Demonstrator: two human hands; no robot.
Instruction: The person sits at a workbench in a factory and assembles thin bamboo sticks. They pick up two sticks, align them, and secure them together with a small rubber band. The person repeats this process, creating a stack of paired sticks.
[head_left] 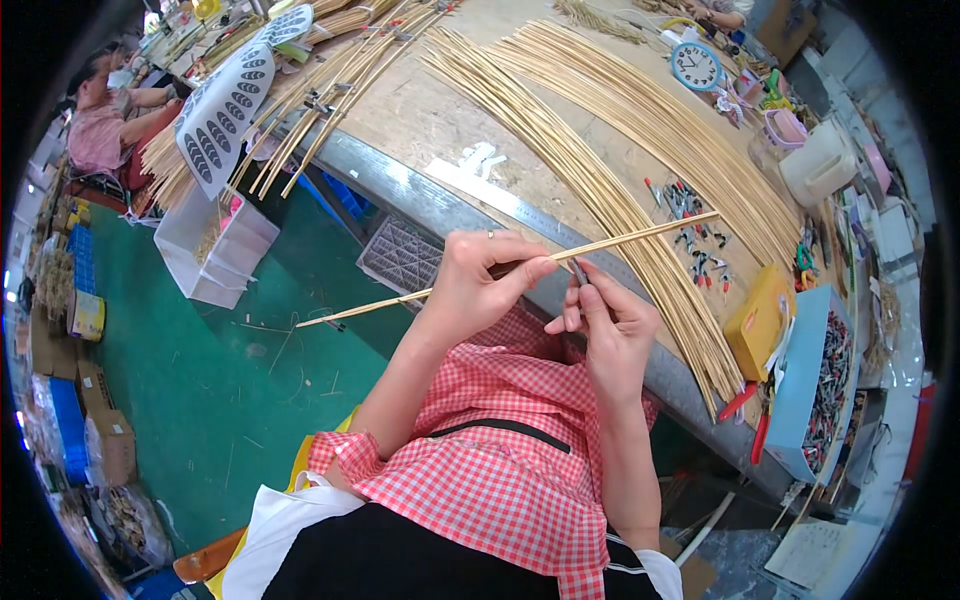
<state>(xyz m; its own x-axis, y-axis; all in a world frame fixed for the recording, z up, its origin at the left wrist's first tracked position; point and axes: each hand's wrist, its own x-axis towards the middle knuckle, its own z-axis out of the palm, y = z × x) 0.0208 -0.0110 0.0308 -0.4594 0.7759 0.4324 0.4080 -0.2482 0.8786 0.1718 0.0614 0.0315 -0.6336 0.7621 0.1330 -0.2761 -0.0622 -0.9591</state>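
Red-and-white gingham apron [480, 400] closest, filling the lower middle, dark band across it. Green floor [200, 360] to the left. Desk [395, 120] runs from far left to near right, pale wooden top, grey edge toward the wearer. Two long spreads of straw-coloured sticks on it: far spread [665, 125] and near spread [610, 210], both slanting down to the right. White bin [195, 265] on the floor, left. Light-blue tub [797, 385] at right, full of small clips; yellow box [755, 325] just beside it.

Slender stick [655, 231], possibly more than one laid together, held up before the apron. Left end lower, out over the floor; right end crosses above the near spread. Left hand [485, 285] pinches it near the middle, thumb against forefinger, other fingers curled. Right hand [615, 325] grips a small dark piece [579, 273] at the stick, kind unclear; fingers bent.

Steel ruler [530, 217] flat on the desk behind the hands. Round blue-rimmed clock [695, 66], far right. Loose clips [685, 203], red- and black-tipped, scattered between the two spreads.
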